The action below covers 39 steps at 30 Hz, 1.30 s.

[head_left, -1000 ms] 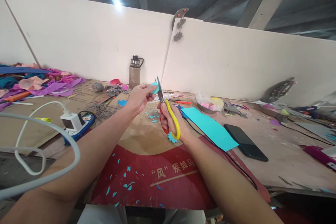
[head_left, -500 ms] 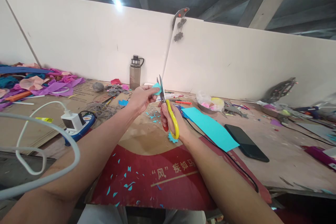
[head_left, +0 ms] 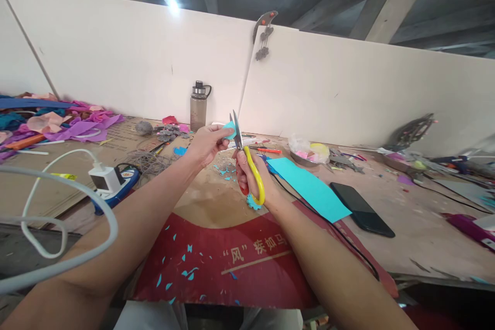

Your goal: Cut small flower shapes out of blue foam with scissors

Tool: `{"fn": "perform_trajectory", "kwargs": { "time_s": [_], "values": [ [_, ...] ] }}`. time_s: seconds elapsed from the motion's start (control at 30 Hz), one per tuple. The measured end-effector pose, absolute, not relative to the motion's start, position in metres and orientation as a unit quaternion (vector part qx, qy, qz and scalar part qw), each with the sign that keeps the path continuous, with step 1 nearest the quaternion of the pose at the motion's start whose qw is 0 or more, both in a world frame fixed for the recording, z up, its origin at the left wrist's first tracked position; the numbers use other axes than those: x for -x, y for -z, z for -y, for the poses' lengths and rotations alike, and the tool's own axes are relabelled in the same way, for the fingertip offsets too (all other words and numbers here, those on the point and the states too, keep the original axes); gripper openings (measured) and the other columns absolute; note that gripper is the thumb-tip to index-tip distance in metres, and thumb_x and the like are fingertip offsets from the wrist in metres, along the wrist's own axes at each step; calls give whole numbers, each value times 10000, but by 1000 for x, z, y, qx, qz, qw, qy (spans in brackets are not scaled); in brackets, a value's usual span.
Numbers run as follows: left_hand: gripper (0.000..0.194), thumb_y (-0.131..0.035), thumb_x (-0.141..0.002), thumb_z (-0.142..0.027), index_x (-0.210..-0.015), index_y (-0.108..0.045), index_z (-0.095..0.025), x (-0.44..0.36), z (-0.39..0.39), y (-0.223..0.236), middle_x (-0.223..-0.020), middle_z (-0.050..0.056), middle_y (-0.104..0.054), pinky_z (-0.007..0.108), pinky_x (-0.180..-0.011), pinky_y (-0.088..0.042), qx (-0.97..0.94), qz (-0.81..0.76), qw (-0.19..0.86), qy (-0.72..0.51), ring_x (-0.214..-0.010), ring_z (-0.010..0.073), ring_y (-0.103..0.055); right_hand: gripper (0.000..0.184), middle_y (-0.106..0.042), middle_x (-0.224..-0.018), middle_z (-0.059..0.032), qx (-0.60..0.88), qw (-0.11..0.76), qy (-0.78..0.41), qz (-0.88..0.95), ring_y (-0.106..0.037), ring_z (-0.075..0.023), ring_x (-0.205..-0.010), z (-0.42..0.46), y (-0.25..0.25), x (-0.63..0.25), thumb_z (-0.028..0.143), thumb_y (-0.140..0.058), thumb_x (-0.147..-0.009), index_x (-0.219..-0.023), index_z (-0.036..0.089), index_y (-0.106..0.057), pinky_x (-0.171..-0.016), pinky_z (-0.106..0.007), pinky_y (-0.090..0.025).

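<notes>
My left hand (head_left: 211, 143) pinches a small piece of turquoise paper (head_left: 231, 129) between thumb and fingers, above the middle of the table. In my right hand (head_left: 247, 172) is a pair of scissors (head_left: 253, 172) with yellow and red handles, blades pointing up and slightly parted. The blades stand right at the paper's right edge. Below my right hand lies a scalloped turquoise paper cutout (head_left: 253, 202), partly covered by the hand and handle. A larger turquoise sheet (head_left: 311, 188) rests to the right of my right wrist.
Turquoise scraps (head_left: 188, 272) are scattered over a red and tan board (head_left: 266, 283). A phone (head_left: 361, 209) and a black cable (head_left: 328, 221) lie at right. A bottle (head_left: 198, 108) stands at the back; a charger (head_left: 106, 179) with a white cable is at left.
The hands, paper and scissors hold nearly the same position. The whole view has shifted very slightly.
</notes>
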<state>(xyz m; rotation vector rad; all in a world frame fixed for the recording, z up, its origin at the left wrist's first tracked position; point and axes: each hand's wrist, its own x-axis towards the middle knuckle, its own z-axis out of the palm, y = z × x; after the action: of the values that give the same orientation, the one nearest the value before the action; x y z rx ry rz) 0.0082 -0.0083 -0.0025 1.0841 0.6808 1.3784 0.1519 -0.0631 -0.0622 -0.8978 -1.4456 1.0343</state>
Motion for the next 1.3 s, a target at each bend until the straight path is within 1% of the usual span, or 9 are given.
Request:
{"fn": "perform_trajectory", "kwargs": {
  "time_s": [0.23,0.57,0.77,0.93,1.1,1.3],
  "values": [
    [344,-980,-606,-153,-622,-637,-135,-7,8,2,-554,-37,-558,161,-456,-342,-466,-298,583,-595,-469,30,-479,681,-408,-634,80,380,542,-433,612,-358,-84,-455,62,63,-153,915,-666,-825,-894,263,-484,-375,-221,-300],
    [318,-938,-637,-149,-629,-620,-146,-6,6,2,-543,-44,-560,166,-457,-329,-451,-301,576,-612,-459,32,-490,639,-380,-641,88,379,536,-445,609,-331,-78,-433,62,64,-154,865,-703,-838,-902,268,-487,-363,-231,-285],
    [349,-977,-603,-182,-629,-631,-146,-5,6,1,-553,-40,-566,168,-470,-352,-463,-286,579,-607,-476,36,-490,685,-381,-623,104,372,525,-466,607,-329,-79,-418,63,63,-153,913,-677,-816,-942,267,-486,-342,-232,-306],
    [304,-933,-639,-140,-618,-629,-134,-6,12,-3,-555,-41,-542,174,-471,-330,-466,-295,585,-595,-475,29,-471,704,-408,-644,96,348,530,-462,620,-382,-87,-454,61,61,-154,924,-660,-820,-975,253,-520,-379,-232,-372],
    [259,-910,-638,-117,-652,-651,-120,-7,13,-3,-618,-26,-585,178,-481,-347,-468,-301,588,-587,-476,22,-469,733,-423,-631,105,348,531,-467,616,-385,-83,-439,61,62,-154,944,-645,-811,-1003,247,-526,-377,-225,-380],
    [278,-916,-625,-96,-620,-639,-123,-7,12,-4,-594,-40,-556,168,-472,-342,-466,-299,592,-586,-471,17,-459,761,-420,-622,117,352,532,-473,608,-371,-74,-431,60,62,-153,965,-662,-767,-974,250,-504,-366,-218,-372]
  ]
}}
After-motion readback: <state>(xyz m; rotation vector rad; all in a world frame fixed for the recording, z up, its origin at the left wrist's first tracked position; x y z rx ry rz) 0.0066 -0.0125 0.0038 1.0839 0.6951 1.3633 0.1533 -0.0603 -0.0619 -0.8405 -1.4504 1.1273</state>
